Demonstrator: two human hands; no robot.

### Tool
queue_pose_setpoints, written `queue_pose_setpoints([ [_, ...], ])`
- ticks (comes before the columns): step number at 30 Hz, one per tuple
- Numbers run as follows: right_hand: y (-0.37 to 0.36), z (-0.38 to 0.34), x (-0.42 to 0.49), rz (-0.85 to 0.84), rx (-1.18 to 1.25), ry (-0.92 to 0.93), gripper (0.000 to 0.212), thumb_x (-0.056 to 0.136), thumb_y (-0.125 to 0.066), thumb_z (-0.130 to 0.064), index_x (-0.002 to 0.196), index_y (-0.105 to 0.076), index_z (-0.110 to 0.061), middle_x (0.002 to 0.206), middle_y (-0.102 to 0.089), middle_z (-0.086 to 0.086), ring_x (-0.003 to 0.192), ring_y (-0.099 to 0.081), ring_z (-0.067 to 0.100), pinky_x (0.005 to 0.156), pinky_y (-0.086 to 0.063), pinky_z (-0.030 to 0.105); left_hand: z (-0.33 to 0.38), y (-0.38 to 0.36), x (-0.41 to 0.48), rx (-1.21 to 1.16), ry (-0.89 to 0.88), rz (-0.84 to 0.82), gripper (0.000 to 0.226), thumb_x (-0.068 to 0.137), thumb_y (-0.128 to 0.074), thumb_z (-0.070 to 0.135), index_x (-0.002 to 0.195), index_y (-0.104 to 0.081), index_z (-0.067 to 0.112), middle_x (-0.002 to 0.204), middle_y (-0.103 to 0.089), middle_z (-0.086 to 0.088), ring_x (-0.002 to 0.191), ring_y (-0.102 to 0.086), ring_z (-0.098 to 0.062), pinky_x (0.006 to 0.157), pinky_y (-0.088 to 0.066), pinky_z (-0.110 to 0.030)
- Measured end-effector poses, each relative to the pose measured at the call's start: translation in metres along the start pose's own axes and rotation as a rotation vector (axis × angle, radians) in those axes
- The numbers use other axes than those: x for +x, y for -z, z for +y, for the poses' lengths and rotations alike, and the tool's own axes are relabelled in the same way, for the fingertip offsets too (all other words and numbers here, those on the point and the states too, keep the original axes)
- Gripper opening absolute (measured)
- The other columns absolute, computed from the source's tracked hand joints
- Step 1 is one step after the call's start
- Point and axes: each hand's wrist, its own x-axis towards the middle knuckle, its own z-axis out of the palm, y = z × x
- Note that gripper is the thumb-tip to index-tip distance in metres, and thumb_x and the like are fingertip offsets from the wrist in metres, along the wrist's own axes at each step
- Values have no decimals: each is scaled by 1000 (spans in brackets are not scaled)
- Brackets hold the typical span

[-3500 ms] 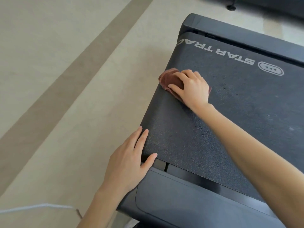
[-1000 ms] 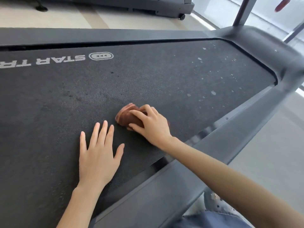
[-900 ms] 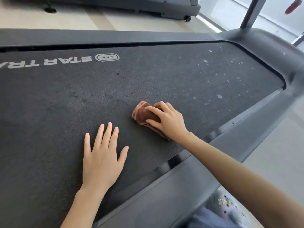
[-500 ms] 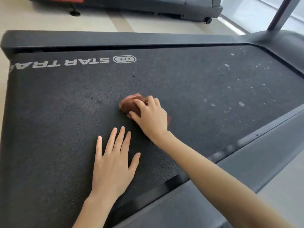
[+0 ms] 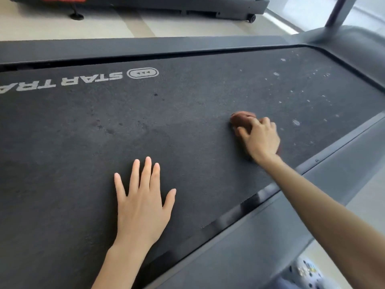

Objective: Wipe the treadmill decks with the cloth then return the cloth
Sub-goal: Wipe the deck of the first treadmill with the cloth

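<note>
Change: since half a second earlier, the right hand (image 5: 260,138) and the cloth (image 5: 241,119) had slid rightward along the treadmill deck (image 5: 187,126), well away from the left hand (image 5: 141,203), which had stayed planted.
Right hand: fingers were curled over the cloth, gripping it and pressing it onto the belt, the forearm reaching in from the lower right.
Cloth: reddish-brown and bunched, it lay on the deck under the right hand, showing mostly beyond the fingertips, near the side rail (image 5: 312,174).
Left hand: it lay flat, palm down, fingers spread wide on the belt, holding nothing.
Deck: dark and textured, it bore white upside-down lettering (image 5: 62,82) at the far edge and pale specks (image 5: 295,122) just right of the cloth.
Background: another treadmill (image 5: 187,7) stood on the pale floor (image 5: 125,28) beyond.
</note>
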Motion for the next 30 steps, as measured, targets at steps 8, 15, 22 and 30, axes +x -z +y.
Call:
queue_pose_setpoints([
  [8, 11, 3, -88, 140, 110, 660, 43, 85, -50, -52, 114, -65, -25, 99, -62, 2, 80, -56, 23, 57, -47, 29, 58, -12, 54, 29, -161, -37, 69, 90, -18, 53, 149, -14, 18, 158, -6, -2, 145, 2, -19, 114, -3, -53],
  [15, 9, 105, 20, -8, -31, -113, 45, 88, -52, -53, 127, -54, -30, 120, -52, 8, 111, -48, 33, 81, -45, 41, 64, -14, 54, -16, -196, -14, 70, 89, -20, 51, 144, -31, 9, 154, -24, -9, 144, -14, -25, 112, -13, -59],
  [22, 9, 68, -39, 79, 25, 227, 41, 84, -54, -56, 115, -60, -29, 102, -55, 6, 91, -54, 29, 64, -48, 35, 111, -28, 84, 55, -330, -55, 73, 87, -11, 57, 150, -8, 18, 159, 1, -2, 145, 8, -19, 114, 2, -55],
  [30, 4, 145, 13, 56, 21, 287, 42, 84, -59, -53, 119, -59, -31, 109, -57, 1, 99, -54, 26, 67, -49, 36, 165, -40, 117, 26, -427, -49, 69, 90, -19, 53, 149, -17, 17, 158, -8, -1, 145, 1, -17, 116, -1, -52],
])
